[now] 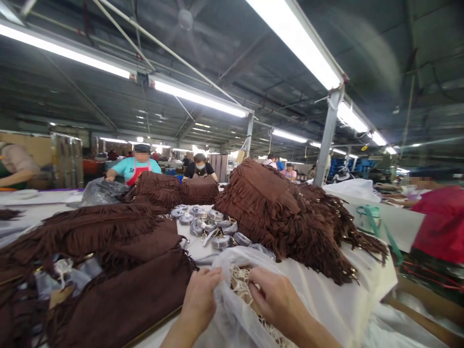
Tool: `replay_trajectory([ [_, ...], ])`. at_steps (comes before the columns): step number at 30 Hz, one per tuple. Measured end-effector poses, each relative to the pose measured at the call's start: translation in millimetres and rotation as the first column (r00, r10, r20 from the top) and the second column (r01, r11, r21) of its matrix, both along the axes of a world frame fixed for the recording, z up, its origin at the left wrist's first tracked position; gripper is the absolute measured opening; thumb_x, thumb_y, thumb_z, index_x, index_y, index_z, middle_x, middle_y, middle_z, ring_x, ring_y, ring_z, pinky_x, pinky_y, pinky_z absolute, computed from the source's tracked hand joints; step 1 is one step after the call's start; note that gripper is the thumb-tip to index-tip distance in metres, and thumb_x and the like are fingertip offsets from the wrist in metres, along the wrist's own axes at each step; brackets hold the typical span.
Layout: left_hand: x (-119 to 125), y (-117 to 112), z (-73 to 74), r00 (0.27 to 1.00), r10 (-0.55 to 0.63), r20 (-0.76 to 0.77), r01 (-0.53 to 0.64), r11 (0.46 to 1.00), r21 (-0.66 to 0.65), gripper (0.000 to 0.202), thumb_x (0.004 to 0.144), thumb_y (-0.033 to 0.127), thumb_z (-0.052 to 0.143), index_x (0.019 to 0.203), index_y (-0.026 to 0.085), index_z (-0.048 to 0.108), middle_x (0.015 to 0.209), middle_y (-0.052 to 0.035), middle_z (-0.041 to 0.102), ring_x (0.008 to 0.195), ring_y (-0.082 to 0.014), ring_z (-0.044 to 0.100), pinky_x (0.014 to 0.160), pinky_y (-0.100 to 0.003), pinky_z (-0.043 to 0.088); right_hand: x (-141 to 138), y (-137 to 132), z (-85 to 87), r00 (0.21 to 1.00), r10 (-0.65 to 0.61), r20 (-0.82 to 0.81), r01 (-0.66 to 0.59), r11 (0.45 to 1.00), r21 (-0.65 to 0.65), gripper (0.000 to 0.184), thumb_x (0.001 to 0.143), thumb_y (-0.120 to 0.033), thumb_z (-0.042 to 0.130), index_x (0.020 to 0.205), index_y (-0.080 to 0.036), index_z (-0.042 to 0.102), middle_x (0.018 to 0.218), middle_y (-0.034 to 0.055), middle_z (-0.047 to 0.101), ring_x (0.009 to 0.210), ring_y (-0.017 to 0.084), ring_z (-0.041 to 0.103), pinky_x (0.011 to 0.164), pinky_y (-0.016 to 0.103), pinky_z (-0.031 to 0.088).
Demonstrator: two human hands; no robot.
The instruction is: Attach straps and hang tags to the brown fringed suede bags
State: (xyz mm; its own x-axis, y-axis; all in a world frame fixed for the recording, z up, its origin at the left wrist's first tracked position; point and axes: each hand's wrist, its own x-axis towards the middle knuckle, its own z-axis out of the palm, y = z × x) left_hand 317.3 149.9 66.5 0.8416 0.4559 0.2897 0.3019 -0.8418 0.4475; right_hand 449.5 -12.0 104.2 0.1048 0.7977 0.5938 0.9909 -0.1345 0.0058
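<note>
My left hand (200, 295) grips the left edge of a clear plastic bag (235, 314) at the near edge of the table, fingers curled on the film. My right hand (277, 297) reaches into the bag's mouth, fingers closed on cream netted cord (241, 285) inside. A flat brown suede bag (119, 299) lies just left of my left hand.
Brown fringed suede bags are piled at the left (83, 232), at the right (282, 212) and at the back (170, 188). Several grey tape rolls (206, 224) lie on the white table (362, 290). People work at the far side, and a person in red sits at the right (440, 222).
</note>
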Motion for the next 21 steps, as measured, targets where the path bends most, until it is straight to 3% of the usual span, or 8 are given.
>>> replay_trajectory([
  [2, -4.5, -6.7, 7.9, 0.975, 0.08, 0.21, -0.016, 0.957, -0.288, 0.049, 0.07, 0.004, 0.041, 0.101, 0.022, 0.074, 0.113, -0.0046, 0.072, 0.105, -0.0225, 0.059, 0.094, -0.035, 0.042, -13.3, -9.3, 16.2, 0.996, 0.054, -0.07, -0.054, 0.998, 0.014, 0.018, 0.086, -0.012, 0.043, 0.075, -0.02, 0.054, 0.067, -0.0015, 0.059, 0.058, 0.013, 0.055, 0.054, 0.024, 0.036],
  [3, -7.3, -11.3, 12.3, 0.95, 0.118, 0.288, 0.035, 0.879, -0.476, 0.043, 0.074, 0.011, 0.042, 0.102, 0.019, 0.073, 0.109, -0.0061, 0.072, 0.1, -0.0223, 0.06, 0.087, -0.033, 0.044, -20.0, -11.2, 24.1, 0.993, 0.081, -0.092, -0.079, 0.997, 0.026, 0.019, 0.087, -0.013, 0.041, 0.075, -0.021, 0.053, 0.067, -0.0015, 0.058, 0.059, 0.013, 0.054, 0.054, 0.024, 0.035],
  [5, -15.0, -22.0, 20.7, 0.914, 0.139, 0.382, 0.241, 0.571, -0.785, 0.04, 0.082, 0.031, 0.041, 0.108, 0.017, 0.067, 0.112, -0.0082, 0.07, 0.096, -0.0217, 0.061, 0.069, -0.027, 0.044, -32.9, -9.4, 37.3, 0.987, 0.118, -0.112, -0.115, 0.993, 0.029, 0.02, 0.088, -0.014, 0.039, 0.074, -0.021, 0.051, 0.068, -0.0012, 0.058, 0.06, 0.013, 0.054, 0.056, 0.024, 0.034],
  [8, -32.9, -37.6, 26.8, 0.888, 0.04, 0.458, 0.457, 0.047, -0.888, 0.06, 0.084, 0.063, 0.035, 0.108, 0.015, 0.061, 0.108, -0.012, 0.068, 0.094, -0.0211, 0.062, 0.057, -0.022, 0.036, -48.8, 3.1, 45.4, 0.99, 0.111, -0.081, -0.112, 0.994, -0.01, 0.019, 0.089, -0.015, 0.041, 0.074, -0.021, 0.052, 0.07, -0.0005, 0.059, 0.062, 0.014, 0.056, 0.056, 0.025, 0.031],
  [11, -56.7, -47.1, 17.8, 0.895, -0.069, 0.44, 0.418, -0.21, -0.884, 0.074, 0.073, 0.08, 0.04, 0.105, 0.016, 0.059, 0.088, -0.0104, 0.07, 0.079, -0.0212, 0.065, 0.054, -0.023, 0.034, -57.1, 18.7, 41.3, 0.998, 0.061, 0.012, -0.06, 0.997, -0.053, 0.021, 0.09, -0.016, 0.04, 0.075, -0.022, 0.054, 0.071, 0.0004, 0.06, 0.061, 0.014, 0.057, 0.054, 0.027, 0.028],
  [13, -74.7, -48.7, 3.6, 0.909, -0.076, 0.411, 0.391, -0.192, -0.9, 0.075, 0.064, 0.081, 0.054, 0.103, 0.017, 0.059, 0.074, -0.0051, 0.067, 0.06, -0.0161, 0.06, 0.051, -0.022, 0.03, -58.4, 26.4, 35.6, 0.996, 0.049, 0.069, -0.044, 0.997, -0.067, 0.023, 0.09, -0.015, 0.039, 0.076, -0.021, 0.055, 0.072, 0.001, 0.061, 0.061, 0.014, 0.057, 0.053, 0.028, 0.028],
  [18, -127.0, -36.6, -34.9, 0.975, -0.043, 0.218, 0.221, 0.291, -0.931, 0.053, 0.067, 0.068, 0.06, 0.069, 0.015, 0.059, 0.039, 0.007, 0.044, 0.037, -0.0066, 0.028, 0.045, -0.022, 0.014, -58.4, 22.6, 21.3, 0.988, 0.072, 0.139, -0.051, 0.987, -0.15, 0.019, 0.084, -0.011, 0.044, 0.075, -0.021, 0.057, 0.073, 0.003, 0.064, 0.058, 0.016, 0.059, 0.051, 0.029, 0.029],
  [21, -158.1, -25.2, -43.0, 0.999, 0.014, 0.042, 0.029, 0.49, -0.871, 0.036, 0.072, 0.054, 0.056, 0.067, 0.018, 0.054, 0.04, 0.0073, 0.045, 0.039, -0.0087, 0.032, 0.046, -0.021, 0.018, -66.1, 8.9, 8.5, 0.981, 0.188, 0.047, -0.167, 0.943, -0.289, 0.019, 0.076, -0.008, 0.05, 0.071, -0.023, 0.06, 0.07, 0.0021, 0.067, 0.06, 0.018, 0.063, 0.053, 0.026, 0.037],
])
